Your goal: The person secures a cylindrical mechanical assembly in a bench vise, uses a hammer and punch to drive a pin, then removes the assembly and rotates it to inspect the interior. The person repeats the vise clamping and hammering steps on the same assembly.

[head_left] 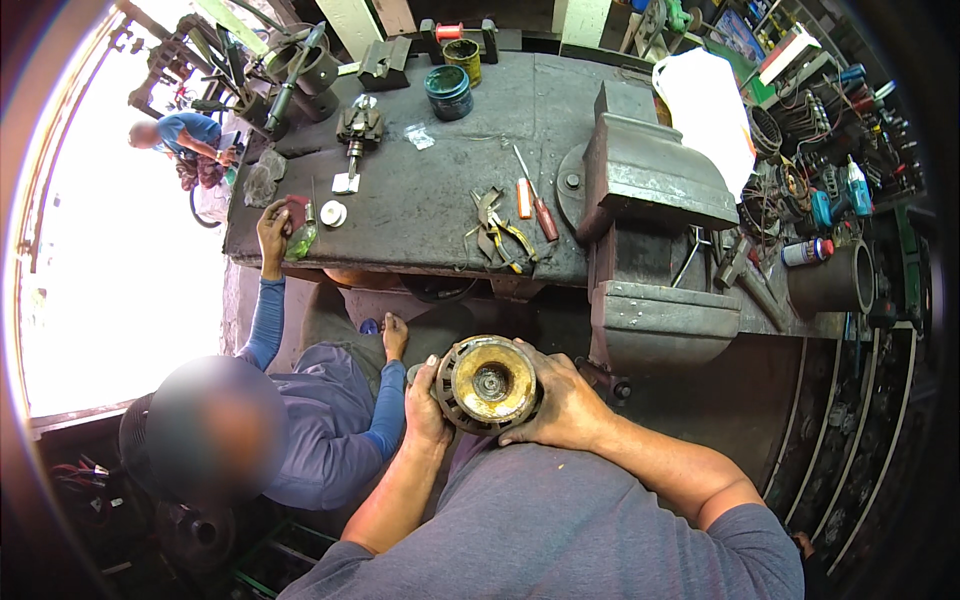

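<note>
At the lower centre, held against my torso, is a round metal housing (490, 382) with slotted dark sides, a brass-coloured face and a greasy centre recess. My left hand (428, 402) is closed round its left side, fingertips on the rim. My right hand (555, 398) wraps round its right side and lower edge. Beyond them, on the dark workbench (530, 80), lie yellow-handled pliers (500, 230), screwdrivers (542, 212), a shaft-like metal part (355, 135) and a blue tub (448, 93).
A large bench vise (655, 175) juts toward me at right, near a hammer (750, 280) and cluttered tools. A seated co-worker (320, 430) is close at my left, one hand (275, 232) at the bench's near-left corner. Another person (185, 140) is outside the bright opening.
</note>
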A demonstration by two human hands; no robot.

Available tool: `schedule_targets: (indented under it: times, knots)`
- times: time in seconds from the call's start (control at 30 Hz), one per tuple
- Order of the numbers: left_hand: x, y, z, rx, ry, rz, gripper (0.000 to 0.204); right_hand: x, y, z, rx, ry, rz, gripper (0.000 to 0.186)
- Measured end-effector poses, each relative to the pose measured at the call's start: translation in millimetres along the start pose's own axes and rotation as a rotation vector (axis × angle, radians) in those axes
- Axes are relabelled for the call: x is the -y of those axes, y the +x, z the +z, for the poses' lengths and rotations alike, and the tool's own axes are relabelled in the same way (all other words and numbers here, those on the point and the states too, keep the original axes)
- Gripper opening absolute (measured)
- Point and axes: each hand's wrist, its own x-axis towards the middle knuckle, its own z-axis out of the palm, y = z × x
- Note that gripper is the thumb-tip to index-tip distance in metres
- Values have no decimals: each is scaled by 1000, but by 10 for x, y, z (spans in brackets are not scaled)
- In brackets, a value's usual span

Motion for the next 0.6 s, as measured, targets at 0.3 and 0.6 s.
schedule_targets:
  times: [0.3, 0.6]
  knots:
    - [-135, -72, 123, 25, 23, 108, 44, 1, -22, -11, -39, 19, -41, 140]
    - [-109, -68, 107, -24, -5, 60, 37, 28, -76, -18, -92, 44, -64, 137]
